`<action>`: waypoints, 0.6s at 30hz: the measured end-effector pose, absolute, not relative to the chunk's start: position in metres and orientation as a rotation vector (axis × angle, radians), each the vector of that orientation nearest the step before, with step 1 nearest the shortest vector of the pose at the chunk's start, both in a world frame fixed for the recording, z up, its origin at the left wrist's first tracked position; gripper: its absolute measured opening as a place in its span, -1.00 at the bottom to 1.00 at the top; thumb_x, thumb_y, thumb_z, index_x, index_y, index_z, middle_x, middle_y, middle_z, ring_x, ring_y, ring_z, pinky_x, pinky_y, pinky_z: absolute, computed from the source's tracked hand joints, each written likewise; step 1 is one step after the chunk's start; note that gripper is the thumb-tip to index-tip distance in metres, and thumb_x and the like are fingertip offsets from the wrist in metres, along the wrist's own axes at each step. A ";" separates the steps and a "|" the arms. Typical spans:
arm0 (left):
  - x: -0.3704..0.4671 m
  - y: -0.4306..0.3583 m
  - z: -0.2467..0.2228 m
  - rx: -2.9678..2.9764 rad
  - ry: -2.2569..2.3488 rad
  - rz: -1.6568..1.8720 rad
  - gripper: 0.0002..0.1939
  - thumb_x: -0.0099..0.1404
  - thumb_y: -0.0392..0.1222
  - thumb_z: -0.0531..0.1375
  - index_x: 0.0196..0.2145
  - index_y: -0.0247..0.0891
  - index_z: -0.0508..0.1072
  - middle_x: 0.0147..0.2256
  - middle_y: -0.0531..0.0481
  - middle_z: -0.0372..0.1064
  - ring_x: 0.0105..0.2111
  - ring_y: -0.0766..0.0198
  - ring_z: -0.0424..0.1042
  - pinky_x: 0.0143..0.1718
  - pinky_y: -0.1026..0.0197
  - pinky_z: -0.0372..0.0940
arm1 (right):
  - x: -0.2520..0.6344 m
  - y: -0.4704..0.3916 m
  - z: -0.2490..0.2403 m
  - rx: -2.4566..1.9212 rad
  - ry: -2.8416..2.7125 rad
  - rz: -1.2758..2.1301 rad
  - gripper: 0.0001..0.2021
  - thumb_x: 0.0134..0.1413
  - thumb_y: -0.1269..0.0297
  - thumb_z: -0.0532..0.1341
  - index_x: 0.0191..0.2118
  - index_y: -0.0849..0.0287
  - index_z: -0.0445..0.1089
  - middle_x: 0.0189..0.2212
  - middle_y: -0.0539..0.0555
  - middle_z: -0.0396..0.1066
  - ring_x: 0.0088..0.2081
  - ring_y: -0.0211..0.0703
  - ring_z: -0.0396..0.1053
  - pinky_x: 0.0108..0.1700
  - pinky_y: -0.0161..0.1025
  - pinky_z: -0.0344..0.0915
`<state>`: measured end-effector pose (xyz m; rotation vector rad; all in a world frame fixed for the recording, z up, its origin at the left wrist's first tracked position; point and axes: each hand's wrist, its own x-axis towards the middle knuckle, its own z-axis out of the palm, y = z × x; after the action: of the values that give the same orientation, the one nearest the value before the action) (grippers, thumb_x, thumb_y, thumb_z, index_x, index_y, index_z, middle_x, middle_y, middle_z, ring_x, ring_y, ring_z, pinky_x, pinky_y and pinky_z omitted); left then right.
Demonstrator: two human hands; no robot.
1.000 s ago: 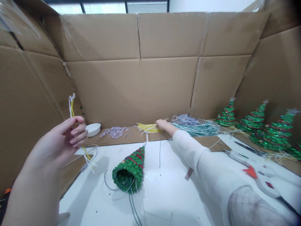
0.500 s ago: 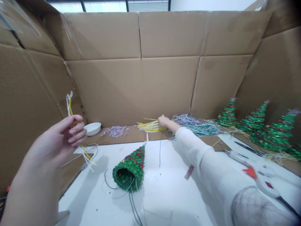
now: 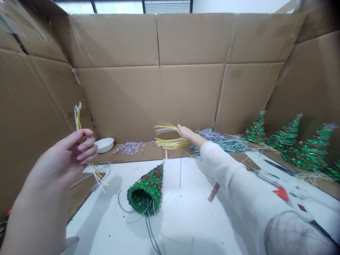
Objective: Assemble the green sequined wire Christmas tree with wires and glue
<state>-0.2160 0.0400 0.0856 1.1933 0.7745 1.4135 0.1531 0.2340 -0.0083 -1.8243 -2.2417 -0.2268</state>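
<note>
My left hand [image 3: 77,152] is raised at the left, its fingers closed around a small bunch of yellow and white wires [image 3: 78,118] with small clear tips at the top. Far out at the back, my right hand [image 3: 185,131] grips a bundle of yellow and white wires [image 3: 166,128], lifted off the pile. More yellow wires [image 3: 171,143] lie just beneath it. On its side in the middle of the white table rests a green beaded Christmas tree [image 3: 148,187] with red garland. Its hollow base faces me, and dark and white wires trail out.
A white bowl [image 3: 104,145] and a heap of clear beads [image 3: 130,147] are at the back left. Green and grey wires [image 3: 225,141] lie near my right forearm. Several finished trees [image 3: 309,148] stand at the right, near a glue gun [image 3: 292,202]. Cardboard walls [image 3: 191,95] surround the table.
My right hand has risen slightly with a bundle of yellow and white wires, separating it from the pile. My left hand and the lying tree stay nearly still.
</note>
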 end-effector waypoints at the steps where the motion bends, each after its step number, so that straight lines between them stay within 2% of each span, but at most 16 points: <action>1: -0.215 0.040 0.086 1.188 0.774 1.413 -0.86 0.28 -0.30 0.03 -0.44 -0.28 0.31 -0.65 0.16 -0.08 -0.74 0.48 -0.01 -0.81 0.45 0.06 | 0.151 0.233 -0.005 -1.800 -2.231 -0.230 -0.68 0.18 0.19 0.12 0.00 0.23 0.27 -0.09 0.13 0.34 -0.16 -0.15 0.37 -0.15 -0.09 0.36; 5: -0.213 0.040 0.087 1.192 0.782 1.412 -0.84 0.28 -0.31 0.02 -0.45 -0.29 0.31 -0.66 0.17 -0.09 -0.74 0.49 -0.03 -0.82 0.45 0.05 | 0.139 0.227 0.011 -1.696 -2.200 -0.266 -0.67 0.22 0.20 0.06 0.02 0.27 0.22 -0.14 0.15 0.36 -0.19 -0.15 0.38 -0.15 -0.11 0.33; 10: -0.213 0.039 0.087 1.215 0.781 1.409 -0.83 0.29 -0.31 0.01 -0.44 -0.30 0.32 -0.66 0.17 -0.08 -0.74 0.49 -0.02 -0.81 0.46 0.05 | 0.120 0.221 0.033 -1.583 -2.174 -0.317 -0.69 0.27 0.28 -0.11 0.04 0.36 0.01 -0.17 0.31 0.38 -0.18 -0.01 0.38 -0.21 -0.18 0.26; 14: -0.214 0.036 0.087 1.214 0.784 1.424 -0.85 0.28 -0.30 0.02 -0.43 -0.30 0.33 -0.65 0.16 -0.08 -0.74 0.49 -0.01 -0.80 0.45 0.05 | 0.113 0.216 0.044 -1.524 -2.202 -0.338 -0.58 0.26 0.06 -0.14 0.02 0.35 -0.03 -0.16 0.32 0.35 -0.20 0.01 0.37 -0.24 -0.19 0.24; 18: -0.214 0.035 0.089 1.209 0.781 1.421 -0.84 0.27 -0.31 0.03 -0.44 -0.29 0.33 -0.65 0.16 -0.07 -0.74 0.48 0.00 -0.80 0.45 0.05 | 0.116 0.212 0.042 -1.455 -2.323 -0.378 -0.39 0.07 -0.20 0.01 -0.03 0.31 0.06 -0.12 0.29 0.31 -0.10 0.03 0.33 -0.14 -0.20 0.22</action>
<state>-0.2137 0.0345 0.0890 1.2090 0.7812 1.4207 0.1156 0.2124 0.0419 -1.4546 -2.3233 -0.3783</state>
